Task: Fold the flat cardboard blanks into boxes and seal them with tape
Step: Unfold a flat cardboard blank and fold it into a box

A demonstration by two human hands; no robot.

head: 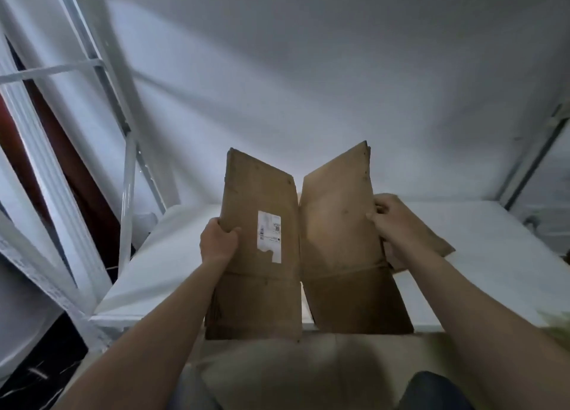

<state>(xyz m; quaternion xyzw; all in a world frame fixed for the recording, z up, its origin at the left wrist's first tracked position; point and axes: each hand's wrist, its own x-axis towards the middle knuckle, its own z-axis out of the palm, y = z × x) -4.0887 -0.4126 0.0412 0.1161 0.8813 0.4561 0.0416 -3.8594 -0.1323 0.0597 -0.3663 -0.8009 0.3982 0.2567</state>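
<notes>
Above the counter (493,240), left hand (219,240) at nine o'clock, right hand (391,215) at three, clamp the cardboard (336,224); uneven pulling may tear it.

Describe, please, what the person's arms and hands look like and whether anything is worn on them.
The left hand and right hand are bare: no gloves, rings or watch show. Both forearms are uncovered too, with no sleeve in view.
</notes>
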